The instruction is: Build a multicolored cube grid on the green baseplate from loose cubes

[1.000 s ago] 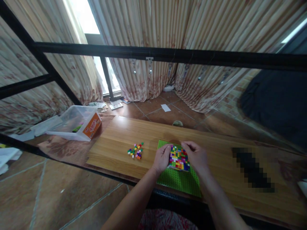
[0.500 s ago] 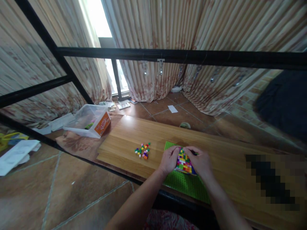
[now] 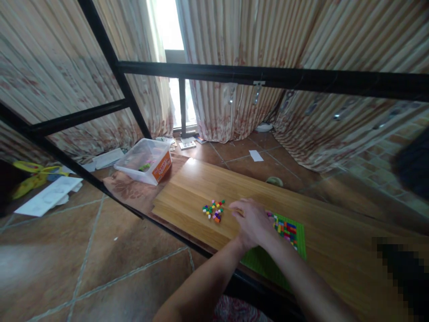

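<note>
Bricks (image 3: pixel 213 207) (loose, many-coloured) lie near the right hand (image 3: pixel 253 220).

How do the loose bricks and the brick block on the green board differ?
The loose bricks lie scattered, while the brick block has its pieces packed side by side. The loose bricks sit on the wooden tabletop; the brick block is on the green board. The right arm partly hides the brick block but not the loose bricks. Both mix many bright colours.
</note>
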### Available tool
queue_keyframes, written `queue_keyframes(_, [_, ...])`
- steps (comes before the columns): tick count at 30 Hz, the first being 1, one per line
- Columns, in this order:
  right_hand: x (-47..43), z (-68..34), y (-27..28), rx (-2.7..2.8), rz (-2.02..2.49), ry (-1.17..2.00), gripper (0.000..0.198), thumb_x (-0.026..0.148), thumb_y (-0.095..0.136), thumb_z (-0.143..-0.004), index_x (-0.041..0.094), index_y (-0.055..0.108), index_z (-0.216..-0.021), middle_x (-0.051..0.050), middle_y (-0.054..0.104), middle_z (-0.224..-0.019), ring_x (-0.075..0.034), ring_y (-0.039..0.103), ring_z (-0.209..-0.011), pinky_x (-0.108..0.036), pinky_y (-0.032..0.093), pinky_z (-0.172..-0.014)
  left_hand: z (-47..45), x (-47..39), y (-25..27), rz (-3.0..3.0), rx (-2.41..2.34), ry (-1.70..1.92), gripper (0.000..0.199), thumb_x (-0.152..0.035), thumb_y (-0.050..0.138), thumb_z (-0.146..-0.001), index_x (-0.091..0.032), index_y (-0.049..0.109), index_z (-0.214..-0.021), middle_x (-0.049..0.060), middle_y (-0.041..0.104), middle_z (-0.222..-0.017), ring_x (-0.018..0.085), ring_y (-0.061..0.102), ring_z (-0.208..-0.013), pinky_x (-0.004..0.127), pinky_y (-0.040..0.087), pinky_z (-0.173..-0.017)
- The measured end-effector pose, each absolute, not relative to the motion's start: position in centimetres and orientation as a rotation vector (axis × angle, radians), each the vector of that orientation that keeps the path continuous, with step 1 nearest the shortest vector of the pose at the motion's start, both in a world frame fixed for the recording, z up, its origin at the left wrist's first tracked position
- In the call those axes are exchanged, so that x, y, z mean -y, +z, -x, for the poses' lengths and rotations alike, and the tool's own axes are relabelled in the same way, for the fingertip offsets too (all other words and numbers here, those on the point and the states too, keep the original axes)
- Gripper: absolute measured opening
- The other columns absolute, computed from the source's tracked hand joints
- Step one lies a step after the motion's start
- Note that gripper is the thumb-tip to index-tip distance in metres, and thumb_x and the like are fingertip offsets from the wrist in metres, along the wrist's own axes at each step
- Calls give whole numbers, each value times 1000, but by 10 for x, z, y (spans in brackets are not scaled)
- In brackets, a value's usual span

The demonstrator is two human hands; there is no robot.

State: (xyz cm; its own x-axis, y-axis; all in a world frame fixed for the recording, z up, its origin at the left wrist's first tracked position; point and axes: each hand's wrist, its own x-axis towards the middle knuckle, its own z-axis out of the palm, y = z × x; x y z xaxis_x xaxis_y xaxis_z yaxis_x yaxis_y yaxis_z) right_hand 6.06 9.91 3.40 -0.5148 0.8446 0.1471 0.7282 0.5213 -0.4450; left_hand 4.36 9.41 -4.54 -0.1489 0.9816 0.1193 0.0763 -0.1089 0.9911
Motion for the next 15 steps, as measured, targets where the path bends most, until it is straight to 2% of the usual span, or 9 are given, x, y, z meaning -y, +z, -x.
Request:
queue_keyframes(4, [-109, -32, 19, 2570, 1238, 488, 18, 16, 57, -79, 24, 72, -87, -4, 68, -88, -21, 58, -88, -30, 40, -80, -42, -92, -47, -1320, -1238, 1335, 17, -27, 58, -82, -19, 68, -92, 11, 70, -96, 28, 63, -97, 44, 45, -92])
queue_keyframes(9, [-116, -20, 13, 2813, 1222, 493, 20, 17, 53, -83, 24, 71, -90, -6, 67, -93, -19, 57, -91, -27, 37, -79, -35, -87, -37, -1323, -1202, 1297, 22, -28, 55, -83, -16, 68, -95, 13, 70, -97, 27, 65, -94, 40, 49, -88])
queue_keyframes(15, [-115, -17, 7, 2798, 1267, 509, 19, 17, 53, -85, 22, 71, -84, -6, 64, -90, -18, 56, -89, -26, 36, -74, -34, -90, -38, -1344, -1208, 1282, 19, -26, 61, -78, -18, 70, -93, 9, 72, -94, 25, 66, -90, 37, 51, -85])
